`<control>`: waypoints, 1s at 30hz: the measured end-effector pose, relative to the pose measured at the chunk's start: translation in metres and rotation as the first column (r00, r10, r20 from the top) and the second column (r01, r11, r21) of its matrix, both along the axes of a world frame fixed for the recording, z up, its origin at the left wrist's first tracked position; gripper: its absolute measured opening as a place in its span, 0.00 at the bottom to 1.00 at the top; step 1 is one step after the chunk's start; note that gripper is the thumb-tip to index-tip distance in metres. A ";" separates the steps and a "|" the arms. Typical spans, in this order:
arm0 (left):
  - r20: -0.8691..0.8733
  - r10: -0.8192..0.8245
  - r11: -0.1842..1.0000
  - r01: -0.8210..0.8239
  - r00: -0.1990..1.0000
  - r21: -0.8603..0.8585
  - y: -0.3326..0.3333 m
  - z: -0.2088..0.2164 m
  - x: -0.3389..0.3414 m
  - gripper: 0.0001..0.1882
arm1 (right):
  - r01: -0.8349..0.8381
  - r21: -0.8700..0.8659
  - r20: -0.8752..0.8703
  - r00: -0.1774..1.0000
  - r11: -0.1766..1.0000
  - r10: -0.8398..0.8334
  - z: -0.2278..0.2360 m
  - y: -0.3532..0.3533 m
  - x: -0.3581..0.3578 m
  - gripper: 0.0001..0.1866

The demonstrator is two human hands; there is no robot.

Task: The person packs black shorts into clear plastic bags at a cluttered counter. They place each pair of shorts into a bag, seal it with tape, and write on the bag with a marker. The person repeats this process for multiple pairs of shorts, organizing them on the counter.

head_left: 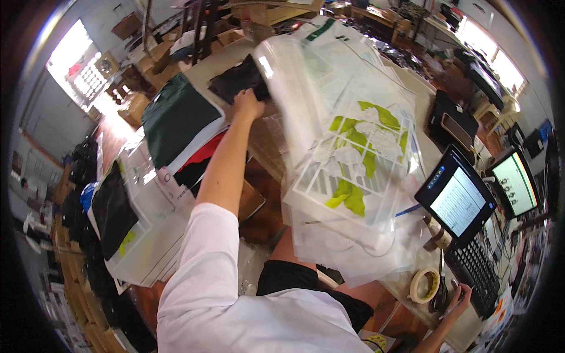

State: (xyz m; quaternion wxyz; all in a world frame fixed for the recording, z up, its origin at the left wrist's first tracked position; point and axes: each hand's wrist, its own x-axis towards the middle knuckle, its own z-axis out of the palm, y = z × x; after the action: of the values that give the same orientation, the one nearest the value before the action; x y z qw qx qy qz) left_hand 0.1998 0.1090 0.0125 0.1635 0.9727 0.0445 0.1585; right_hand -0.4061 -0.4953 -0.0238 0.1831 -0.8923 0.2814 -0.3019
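Note:
My left hand (248,106) reaches to the far left of the table, its fingers closed on the near edge of a black cloth piece (235,82). Beside that cloth lies a roll of clear plastic film (288,76). Down at the lower right, my right hand (462,299) is closed around a thin pen-like thing, small and partly hidden by the fingers. It rests by the table edge, close to the laptop keyboard (474,270) and a roll of tape (425,285). In front of me, a clear sheet (318,176) with green leaf shapes and white lines tops a stack of plastic sheets.
Dark green cloth (179,120) and another black cloth (115,206) lie on piles to my left. A lit laptop screen (459,197), a second screen (515,182) and a phone (457,130) stand or lie at the right. A blue pen (407,210) lies by the sheets.

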 end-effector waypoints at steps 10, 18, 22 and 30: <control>-0.334 0.055 0.905 0.094 0.941 0.415 0.085 -0.026 0.088 0.22 | 0.014 -0.045 -0.010 1.000 0.999 -0.014 0.016 0.014 0.014 0.03; -0.354 0.016 0.903 0.138 0.935 0.406 0.125 -0.023 0.157 0.20 | 0.100 -0.056 0.005 0.995 0.993 -0.100 0.012 0.015 0.014 0.04; -0.361 0.006 0.928 0.130 0.933 0.350 0.140 -0.024 0.190 0.19 | 0.151 0.049 -0.042 0.988 0.987 -0.149 0.026 0.026 0.025 0.04; -0.352 -0.013 0.954 -0.094 0.936 -0.285 0.201 -0.009 0.218 0.18 | 0.135 0.031 -0.041 0.990 0.990 -0.133 0.014 0.016 0.014 0.05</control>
State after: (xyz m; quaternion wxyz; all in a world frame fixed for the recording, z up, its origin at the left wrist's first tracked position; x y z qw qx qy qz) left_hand 0.4178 0.3097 0.0034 0.2941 0.9484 0.1164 -0.0221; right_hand -0.3923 -0.4793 -0.0094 0.1719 -0.8738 0.3493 -0.2915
